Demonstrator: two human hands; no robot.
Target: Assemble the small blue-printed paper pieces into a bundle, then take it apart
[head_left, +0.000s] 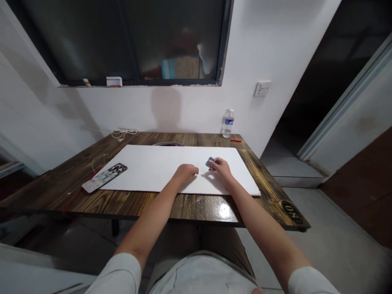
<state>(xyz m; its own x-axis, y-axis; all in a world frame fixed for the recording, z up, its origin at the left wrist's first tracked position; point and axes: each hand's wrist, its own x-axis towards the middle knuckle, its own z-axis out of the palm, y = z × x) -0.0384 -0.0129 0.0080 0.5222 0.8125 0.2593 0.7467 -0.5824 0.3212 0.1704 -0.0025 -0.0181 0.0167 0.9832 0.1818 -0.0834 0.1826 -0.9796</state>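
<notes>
A white board [153, 167] lies flat on the dark wooden table, and both my hands are over it. Between the thumb and fingers of my right hand [221, 168] is a small blue-and-white piece [210, 161], its exact kind too small to tell. My left hand [185, 173] rests low over the middle of the board, a short way left of the right one. Its fingers are curled closed, and whatever they may hold is hidden.
A phone in a patterned case [105, 177] overlaps the board's left edge. At the back stand a water bottle [228, 123] and a red pen-like stick [236, 140]. A white cable [122, 133] lies at the back left. The wooden table [266, 192] meets the wall.
</notes>
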